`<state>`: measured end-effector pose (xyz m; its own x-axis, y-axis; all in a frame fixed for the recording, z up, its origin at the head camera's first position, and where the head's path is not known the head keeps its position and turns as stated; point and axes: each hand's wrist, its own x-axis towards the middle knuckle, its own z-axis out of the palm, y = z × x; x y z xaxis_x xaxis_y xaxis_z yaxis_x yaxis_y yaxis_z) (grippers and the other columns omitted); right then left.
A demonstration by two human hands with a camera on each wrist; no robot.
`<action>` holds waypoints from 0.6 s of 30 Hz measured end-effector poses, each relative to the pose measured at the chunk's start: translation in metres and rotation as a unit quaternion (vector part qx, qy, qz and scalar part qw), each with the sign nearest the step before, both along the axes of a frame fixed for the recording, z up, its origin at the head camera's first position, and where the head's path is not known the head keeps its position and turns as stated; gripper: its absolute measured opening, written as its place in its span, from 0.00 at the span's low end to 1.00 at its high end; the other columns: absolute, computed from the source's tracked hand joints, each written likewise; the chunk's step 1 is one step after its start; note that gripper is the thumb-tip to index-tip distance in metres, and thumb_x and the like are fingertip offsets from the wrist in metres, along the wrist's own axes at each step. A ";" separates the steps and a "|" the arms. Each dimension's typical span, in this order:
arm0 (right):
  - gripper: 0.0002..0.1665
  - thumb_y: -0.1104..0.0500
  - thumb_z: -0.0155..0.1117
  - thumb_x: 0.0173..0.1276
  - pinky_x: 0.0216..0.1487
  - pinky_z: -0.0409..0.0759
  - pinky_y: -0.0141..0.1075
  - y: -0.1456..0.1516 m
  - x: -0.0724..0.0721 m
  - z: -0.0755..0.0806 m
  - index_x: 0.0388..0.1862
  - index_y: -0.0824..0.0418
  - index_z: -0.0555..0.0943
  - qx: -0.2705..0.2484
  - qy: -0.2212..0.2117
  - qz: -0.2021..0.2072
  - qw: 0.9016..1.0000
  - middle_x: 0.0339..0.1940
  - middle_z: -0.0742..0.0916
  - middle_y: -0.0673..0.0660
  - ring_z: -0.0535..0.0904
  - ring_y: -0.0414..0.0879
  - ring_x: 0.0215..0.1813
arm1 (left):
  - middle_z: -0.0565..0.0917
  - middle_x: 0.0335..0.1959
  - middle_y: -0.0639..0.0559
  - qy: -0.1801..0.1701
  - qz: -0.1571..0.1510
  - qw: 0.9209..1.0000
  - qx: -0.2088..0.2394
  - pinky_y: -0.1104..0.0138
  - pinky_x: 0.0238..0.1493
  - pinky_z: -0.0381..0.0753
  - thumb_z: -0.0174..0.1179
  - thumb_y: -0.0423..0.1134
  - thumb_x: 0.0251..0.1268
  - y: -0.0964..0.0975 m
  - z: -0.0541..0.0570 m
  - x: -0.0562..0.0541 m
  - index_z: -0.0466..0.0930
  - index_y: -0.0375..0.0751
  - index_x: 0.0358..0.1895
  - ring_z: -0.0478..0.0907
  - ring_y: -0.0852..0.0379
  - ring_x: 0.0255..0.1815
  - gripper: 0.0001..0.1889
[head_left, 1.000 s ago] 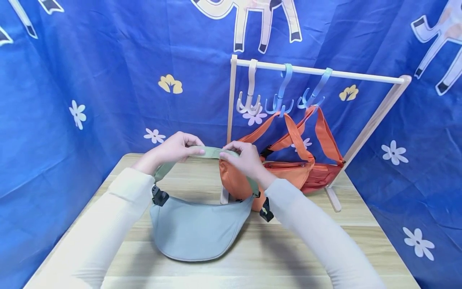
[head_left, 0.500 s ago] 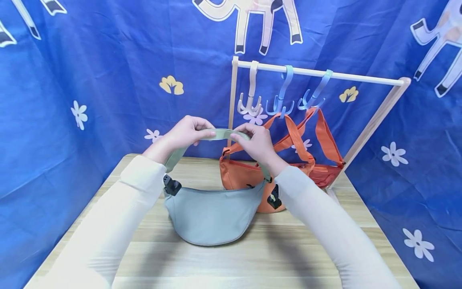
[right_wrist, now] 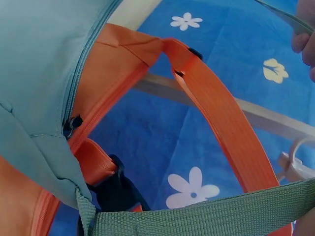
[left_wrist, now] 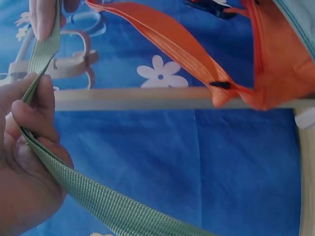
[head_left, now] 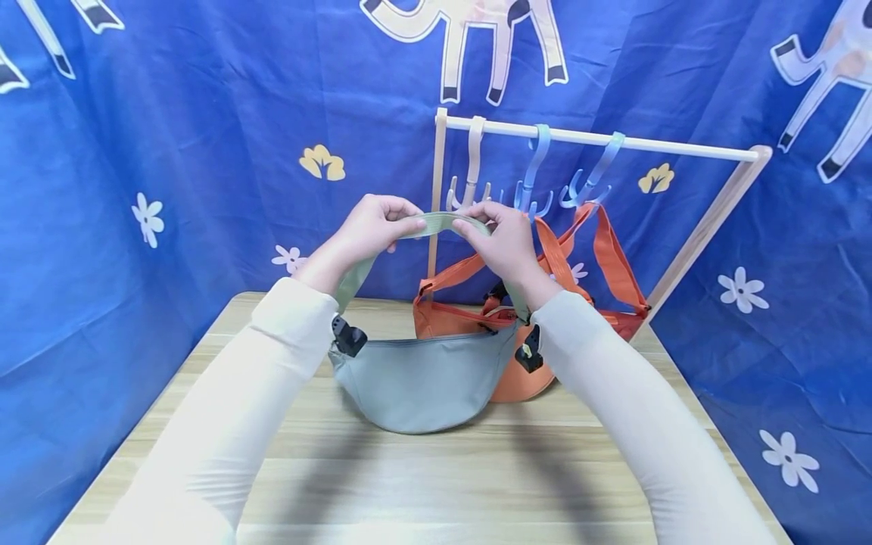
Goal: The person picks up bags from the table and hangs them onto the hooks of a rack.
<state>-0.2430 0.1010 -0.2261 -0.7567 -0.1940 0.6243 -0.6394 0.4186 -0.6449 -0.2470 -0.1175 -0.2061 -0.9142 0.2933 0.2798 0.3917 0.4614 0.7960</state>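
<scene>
A pale grey-green sling bag (head_left: 425,382) hangs by its green webbing strap (head_left: 439,222) in the head view. On the left side of the strap's top, my left hand (head_left: 375,227) pinches the webbing between thumb and fingers. My right hand (head_left: 504,238) pinches it a short way to the right. Between them the strap arches slightly. The left wrist view has the strap (left_wrist: 113,201) running down from the left hand (left_wrist: 29,182). In the right wrist view, the bag's zipped body (right_wrist: 39,54) overlaps an orange bag (right_wrist: 118,59).
A wooden rack with a white bar (head_left: 681,147) carries a white hook (head_left: 474,155) and two blue hooks (head_left: 534,163). Orange-red bags hang from the blue hooks, partly behind the grey-green bag. The wooden table (head_left: 422,484) meets blue patterned curtains.
Both hands have risen and moved right and away, carrying the bag by its strap toward the rack. The strap's top is now near the white hook. The orange bags look unmoved.
</scene>
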 end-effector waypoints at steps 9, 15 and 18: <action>0.12 0.55 0.69 0.63 0.25 0.72 0.30 0.009 -0.005 0.015 0.39 0.63 0.85 -0.032 0.013 -0.033 0.999 0.28 0.85 0.55 0.77 0.44 0.26 | 0.85 0.35 0.48 0.019 0.033 0.998 0.047 0.69 0.21 0.73 0.61 0.42 0.66 0.023 0.008 -0.005 0.84 0.39 0.43 0.72 0.55 0.25 0.11; 0.12 0.53 0.69 0.63 0.25 0.70 0.31 0.016 -0.009 0.026 0.38 0.61 0.86 -0.032 0.021 -0.078 0.996 0.27 0.84 0.53 0.76 0.44 0.26 | 0.85 0.34 0.47 0.039 0.046 0.996 0.065 0.68 0.20 0.73 0.61 0.41 0.66 0.040 0.016 -0.006 0.85 0.39 0.44 0.71 0.54 0.20 0.11; 0.13 0.52 0.69 0.63 0.25 0.70 0.31 0.019 -0.009 0.029 0.39 0.60 0.86 -0.036 0.015 -0.093 0.995 0.27 0.84 0.53 0.74 0.44 0.27 | 0.86 0.35 0.47 0.045 0.057 0.995 0.068 0.68 0.21 0.73 0.61 0.42 0.66 0.047 0.019 -0.005 0.85 0.39 0.44 0.73 0.50 0.22 0.11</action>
<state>-0.2519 0.1201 -0.1970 -0.7560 -0.0067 0.6545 -0.5751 0.4844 -0.6593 -0.2525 -0.0702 -0.1873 -0.9091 0.1425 0.3915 0.4147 0.3985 0.8181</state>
